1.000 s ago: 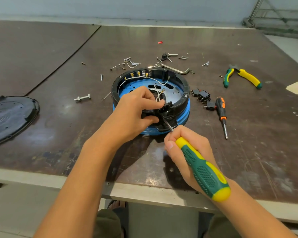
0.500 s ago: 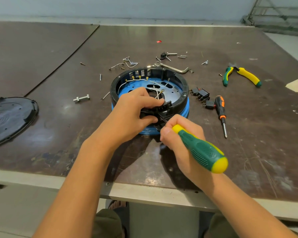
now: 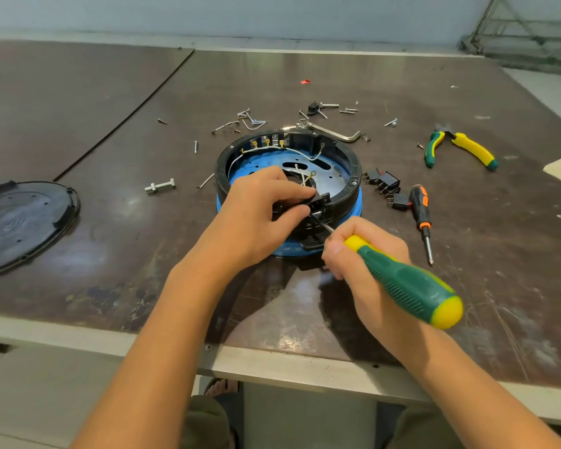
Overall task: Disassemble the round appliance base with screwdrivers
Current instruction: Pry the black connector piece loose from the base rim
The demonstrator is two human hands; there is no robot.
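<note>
Working at the tabletop (image 3: 337,76), midway along and toward its near edge, on the round appliance base (image 3: 347,150), opened up, wires (image 3: 266,148) bare. Steadying its near rim with the left hand (image 3: 259,218); wrapping the fingers of the right hand (image 3: 366,264) round the green-and-yellow screwdriver (image 3: 405,283), tip set at a black fitting (image 3: 321,202) pinched between left thumb and forefinger. Seemingly freeing that fitting; next, likely firm, square pressure clear of the wires.

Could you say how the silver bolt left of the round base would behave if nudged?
The bolt looks solid metal: probably stiff and heavy for its size. Lying on its side, it may roll, though its hex head likely limits that.
</note>
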